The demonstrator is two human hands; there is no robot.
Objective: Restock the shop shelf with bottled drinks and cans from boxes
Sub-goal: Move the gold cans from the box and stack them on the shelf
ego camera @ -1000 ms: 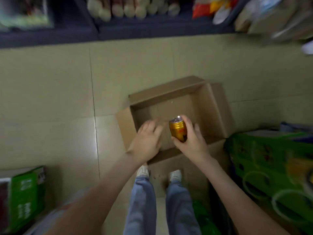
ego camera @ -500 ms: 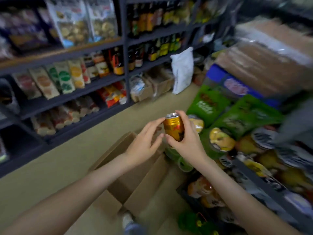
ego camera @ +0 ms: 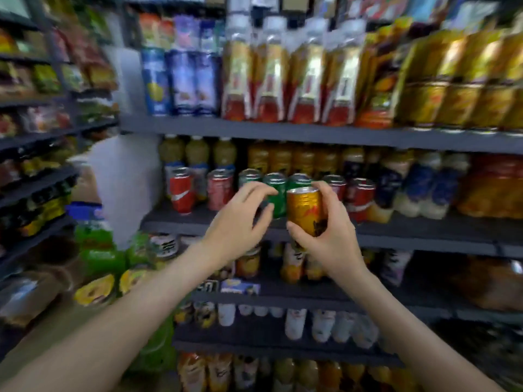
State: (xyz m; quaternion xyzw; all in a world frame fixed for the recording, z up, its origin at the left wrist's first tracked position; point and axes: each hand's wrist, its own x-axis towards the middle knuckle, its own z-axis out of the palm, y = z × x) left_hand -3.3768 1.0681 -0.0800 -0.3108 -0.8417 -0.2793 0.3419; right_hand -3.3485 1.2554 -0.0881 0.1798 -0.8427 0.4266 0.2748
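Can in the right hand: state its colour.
Golden-orange metal can with a silver top, seen best in the head view.

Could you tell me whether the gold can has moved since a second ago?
Yes. The right hand has carried the gold can up from the floor box to the shelf, by the green cans.

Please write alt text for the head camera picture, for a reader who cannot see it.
The right hand holds a gold can upright before a dark shelf lined with red cans and green cans. The left hand reaches beside it, holding nothing.
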